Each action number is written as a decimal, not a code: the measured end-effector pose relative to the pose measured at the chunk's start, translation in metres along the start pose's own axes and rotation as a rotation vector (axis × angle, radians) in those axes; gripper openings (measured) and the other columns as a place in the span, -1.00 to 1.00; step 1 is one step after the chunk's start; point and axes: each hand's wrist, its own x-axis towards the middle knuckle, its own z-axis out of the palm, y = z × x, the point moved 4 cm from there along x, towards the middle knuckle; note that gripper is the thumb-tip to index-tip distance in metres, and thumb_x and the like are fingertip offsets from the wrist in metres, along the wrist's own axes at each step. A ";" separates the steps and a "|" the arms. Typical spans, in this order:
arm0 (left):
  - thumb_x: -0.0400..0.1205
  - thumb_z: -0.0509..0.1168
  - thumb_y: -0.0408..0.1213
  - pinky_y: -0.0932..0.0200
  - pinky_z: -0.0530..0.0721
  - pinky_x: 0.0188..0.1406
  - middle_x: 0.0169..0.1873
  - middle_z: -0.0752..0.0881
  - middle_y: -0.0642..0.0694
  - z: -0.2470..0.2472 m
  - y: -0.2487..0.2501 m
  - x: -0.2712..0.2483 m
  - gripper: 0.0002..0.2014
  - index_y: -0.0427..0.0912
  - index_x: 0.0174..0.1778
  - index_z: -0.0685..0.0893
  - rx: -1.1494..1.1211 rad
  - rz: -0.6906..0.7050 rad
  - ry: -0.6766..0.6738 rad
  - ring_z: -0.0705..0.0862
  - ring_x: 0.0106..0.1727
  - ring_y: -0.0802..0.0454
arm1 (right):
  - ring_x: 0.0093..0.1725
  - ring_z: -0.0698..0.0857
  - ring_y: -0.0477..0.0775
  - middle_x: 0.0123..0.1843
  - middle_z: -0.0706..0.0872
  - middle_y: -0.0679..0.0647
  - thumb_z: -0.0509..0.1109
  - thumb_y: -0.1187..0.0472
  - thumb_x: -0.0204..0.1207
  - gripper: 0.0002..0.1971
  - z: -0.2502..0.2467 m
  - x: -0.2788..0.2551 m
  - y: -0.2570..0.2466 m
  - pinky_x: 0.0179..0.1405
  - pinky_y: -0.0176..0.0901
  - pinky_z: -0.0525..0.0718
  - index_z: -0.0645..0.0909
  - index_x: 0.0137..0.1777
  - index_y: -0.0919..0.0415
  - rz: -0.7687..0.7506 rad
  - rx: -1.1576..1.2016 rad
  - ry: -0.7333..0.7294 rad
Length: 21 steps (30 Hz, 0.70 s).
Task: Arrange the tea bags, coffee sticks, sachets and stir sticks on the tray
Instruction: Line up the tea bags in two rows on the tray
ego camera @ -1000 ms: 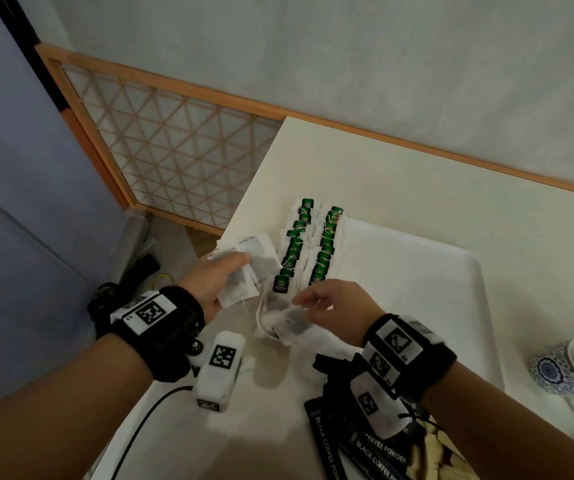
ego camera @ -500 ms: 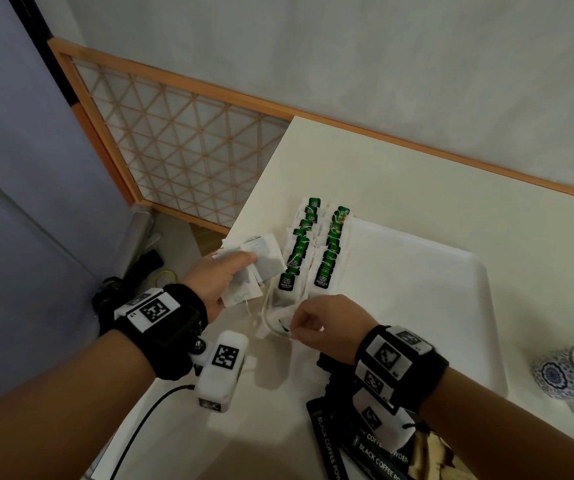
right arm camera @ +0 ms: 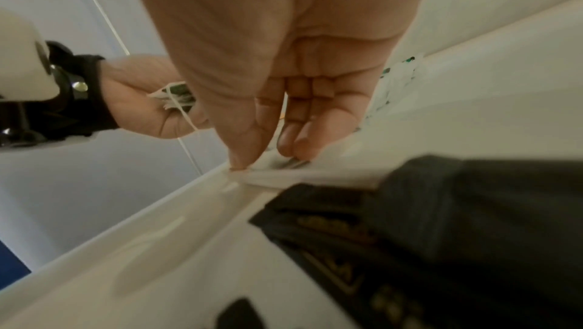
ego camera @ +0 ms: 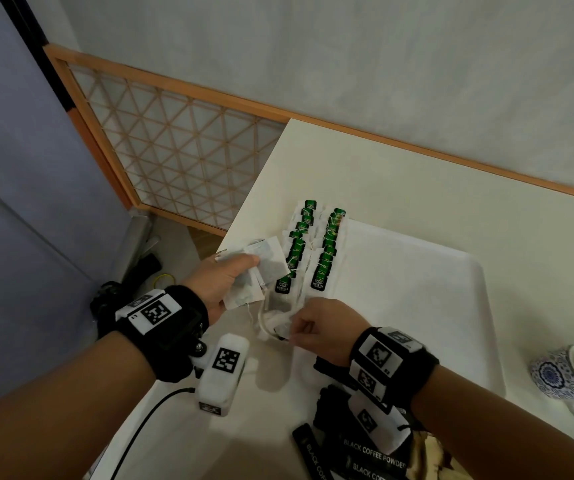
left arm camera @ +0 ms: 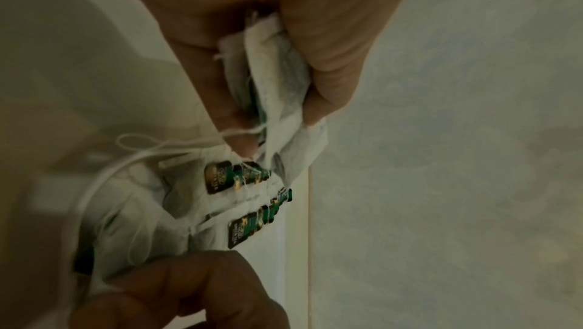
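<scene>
Two rows of green-tagged tea bags (ego camera: 309, 247) lie along the left side of the white tray (ego camera: 417, 292). My left hand (ego camera: 223, 282) hovers just left of the rows and grips a bunch of white tea bags (ego camera: 264, 268), seen between thumb and fingers in the left wrist view (left arm camera: 277, 80). My right hand (ego camera: 316, 323) is at the tray's near left corner and pinches a single tea bag (ego camera: 280, 322) against the tray rim (right arm camera: 221, 177). Black coffee sticks (ego camera: 358, 455) lie below my right wrist (right arm camera: 410, 222).
A blue patterned mug (ego camera: 569, 375) stands right of the tray. The white table (ego camera: 417, 174) ends close to my left hand, with a wooden lattice screen (ego camera: 181, 161) and the floor beyond. A cable (ego camera: 140, 431) runs from my left wrist unit.
My right hand has drawn back toward me and lowered onto the tea bag at the tray's near left corner. My left hand has stayed in place with its bunch.
</scene>
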 end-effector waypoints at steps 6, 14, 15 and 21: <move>0.59 0.34 -0.40 0.00 0.78 -0.32 -0.04 0.75 -0.32 0.003 -0.001 0.000 -0.77 -0.29 0.16 0.69 -0.008 -0.007 -0.001 0.74 -0.25 -0.15 | -0.19 0.67 -0.17 -0.24 0.70 -0.17 0.41 0.08 0.49 -0.92 -0.014 -0.013 0.007 -0.18 -0.34 0.63 0.61 -0.23 -0.06 0.026 0.233 0.077; 0.58 0.35 -0.40 -0.11 0.76 -0.20 0.04 0.73 -0.38 0.004 -0.005 0.002 -0.72 -0.34 0.21 0.67 -0.004 -0.028 0.001 0.74 -0.16 -0.21 | -0.37 0.69 -0.02 -0.31 0.76 0.08 0.40 0.21 0.54 -0.90 -0.026 -0.004 0.047 -0.31 -0.13 0.77 0.60 -0.19 0.19 0.396 0.604 0.265; 0.58 0.35 -0.40 -0.12 0.76 -0.18 0.07 0.72 -0.39 0.004 -0.005 0.001 -0.70 -0.35 0.23 0.66 -0.001 -0.030 0.006 0.73 -0.13 -0.23 | -0.38 0.68 -0.01 -0.31 0.76 0.09 0.39 0.21 0.55 -0.90 -0.026 -0.003 0.050 -0.29 -0.11 0.76 0.60 -0.18 0.19 0.418 0.612 0.278; 0.58 0.35 -0.40 -0.04 0.78 -0.28 -0.01 0.74 -0.34 0.006 -0.004 0.002 -0.77 -0.29 0.15 0.69 0.001 -0.035 0.007 0.74 -0.19 -0.19 | -0.38 0.70 0.00 -0.30 0.78 0.09 0.34 0.14 0.57 -0.89 -0.026 0.000 0.058 -0.24 -0.05 0.81 0.57 -0.12 0.17 0.465 0.549 0.304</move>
